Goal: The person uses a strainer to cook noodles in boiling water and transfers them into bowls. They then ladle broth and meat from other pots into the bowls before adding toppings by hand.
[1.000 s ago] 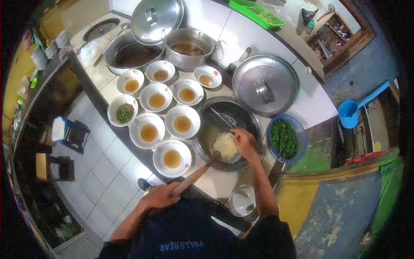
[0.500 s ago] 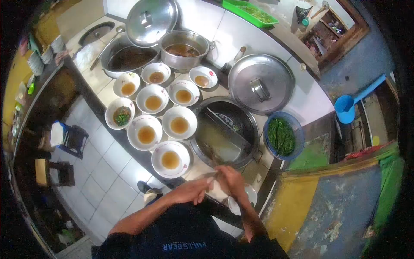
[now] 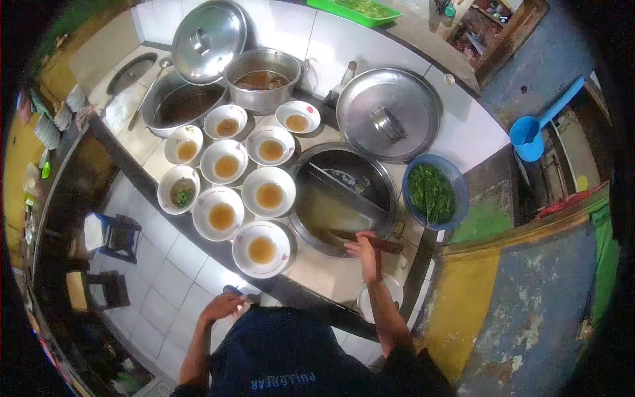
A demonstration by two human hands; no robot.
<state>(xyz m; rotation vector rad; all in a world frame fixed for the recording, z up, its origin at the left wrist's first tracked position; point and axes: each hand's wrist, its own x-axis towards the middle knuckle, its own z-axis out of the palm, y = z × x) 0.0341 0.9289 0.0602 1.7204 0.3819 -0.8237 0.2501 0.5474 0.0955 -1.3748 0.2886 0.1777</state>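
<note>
My right hand (image 3: 365,255) is at the near rim of a large dark pot (image 3: 299,228), which is split by a metal divider and holds cloudy broth. A flat brown wooden handle (image 3: 390,245) passes between its thumb and fingers; the far end reaches over the broth. Low to the left, beyond the counter edge, my left hand (image 3: 223,307) hangs above the floor with loosely bent fingers and nothing visible in it. The nearest bowl to it, a white bowl (image 3: 283,266) of brown broth, stands on the counter. Beside my right forearm a white dish (image 3: 395,291) is partly covered.
Several white bowls of broth fill the counter's left side; one bowl (image 3: 173,204) has chopped greens. Behind stand two metal pots (image 3: 259,100) and large lids (image 3: 413,109). A blue basket (image 3: 462,188) of leafy greens is right of the divided pot. A stool (image 3: 114,233) stands on the floor.
My hands, together in front of the pot before, have parted. The left has moved down and left; the right is now at the wooden handle. The camera view has shifted slightly.
</note>
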